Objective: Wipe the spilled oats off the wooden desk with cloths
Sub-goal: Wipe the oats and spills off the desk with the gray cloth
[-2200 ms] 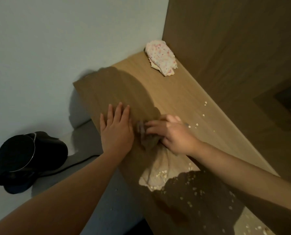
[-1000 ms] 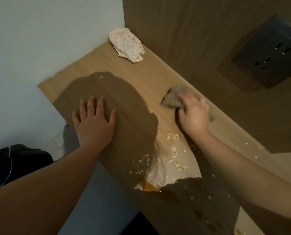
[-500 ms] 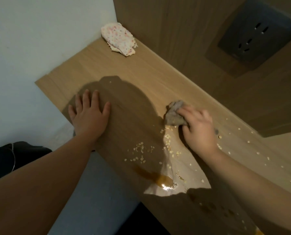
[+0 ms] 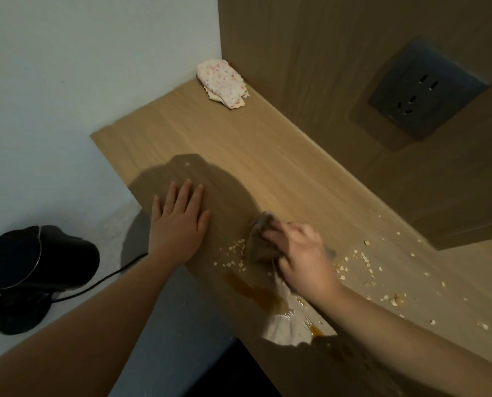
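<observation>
wooden desk (image 4: pixel 267 156) in a dim corner, oats (image 4: pixel 236 249) strewn by the front edge. left hand (image 4: pixel 178 222) flat, fingers spread; right hand (image 4: pixel 302 262) bunches the grey cloth (image 4: pixel 260 242) among them. one sweep could smear flakes through that amber spill (image 4: pixel 250 287).

one grey cloth (image 4: pixel 259 248), one speckled cloth (image 4: pixel 223 83), one left hand (image 4: pixel 178 224), one right hand (image 4: pixel 302 262), one socket (image 4: pixel 423 90), one black appliance (image 4: pixel 38 262), many oats (image 4: pixel 394 301)

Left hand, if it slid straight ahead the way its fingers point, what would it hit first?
Probably the lone oat flake just ahead of the fingers of the left hand; past it, bare desk up to the speckled cloth in the corner, roughly in line.
</observation>
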